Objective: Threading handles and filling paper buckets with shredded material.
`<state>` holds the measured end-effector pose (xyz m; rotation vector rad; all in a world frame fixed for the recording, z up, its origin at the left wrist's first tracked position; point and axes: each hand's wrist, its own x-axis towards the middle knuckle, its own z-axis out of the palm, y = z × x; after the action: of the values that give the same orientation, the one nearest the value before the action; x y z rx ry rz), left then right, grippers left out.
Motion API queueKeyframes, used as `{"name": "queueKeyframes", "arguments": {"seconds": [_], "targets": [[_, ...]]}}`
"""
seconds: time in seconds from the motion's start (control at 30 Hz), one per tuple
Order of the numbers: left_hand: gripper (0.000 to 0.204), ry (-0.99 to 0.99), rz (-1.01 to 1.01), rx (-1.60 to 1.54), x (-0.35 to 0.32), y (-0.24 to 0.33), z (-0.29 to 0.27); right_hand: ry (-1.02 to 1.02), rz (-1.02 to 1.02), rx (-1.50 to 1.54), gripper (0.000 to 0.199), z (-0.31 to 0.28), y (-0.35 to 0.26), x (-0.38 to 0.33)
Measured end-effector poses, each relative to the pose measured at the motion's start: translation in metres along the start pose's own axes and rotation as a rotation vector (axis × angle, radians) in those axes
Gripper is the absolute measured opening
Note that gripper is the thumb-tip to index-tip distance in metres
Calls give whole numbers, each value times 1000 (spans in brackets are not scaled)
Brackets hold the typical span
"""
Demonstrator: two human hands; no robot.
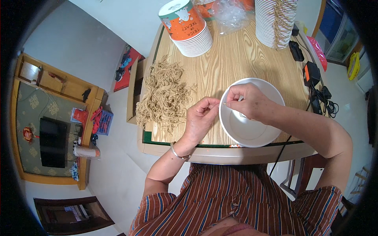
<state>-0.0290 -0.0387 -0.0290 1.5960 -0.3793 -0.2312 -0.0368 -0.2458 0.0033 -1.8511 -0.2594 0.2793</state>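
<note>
A white paper bucket (254, 137) stands at the near edge of the table with its open mouth up. My left hand (201, 120) is at the outside of its left wall, thumb and forefinger pinched together close to the rim. Over the mouth, my right hand (250, 103) pinches something tiny against the inner side of that same wall. The fingers hide most of what either hand grips, so I cannot make it out. Left of my left hand lies a tangled heap of tan twine cords (165, 94).
At the far left stands a stack of orange printed paper buckets (187, 27). A taller white stack (275, 23) at the far right has twine cords hanging down it. Clear plastic wrap (230, 15) lies between them. A black adapter (312, 74) and cables line the right edge.
</note>
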Motion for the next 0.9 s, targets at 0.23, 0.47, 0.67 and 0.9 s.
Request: {"name": "queueKeyframes", "arguments": {"seconds": [0.23, 0.47, 0.67, 0.9], "targets": [[5, 32, -59, -1, 3, 0, -1, -70, 218, 87, 10, -4, -18, -3], [8, 162, -180, -503, 11, -5, -16, -204, 386, 21, 17, -15, -31, -8], [7, 104, 10, -442, 16, 16, -19, -131, 150, -98, 12, -19, -23, -15], [9, -195, 204, -203, 29, 45, -10, 102, -499, -521, 11, -5, -29, -19]]}}
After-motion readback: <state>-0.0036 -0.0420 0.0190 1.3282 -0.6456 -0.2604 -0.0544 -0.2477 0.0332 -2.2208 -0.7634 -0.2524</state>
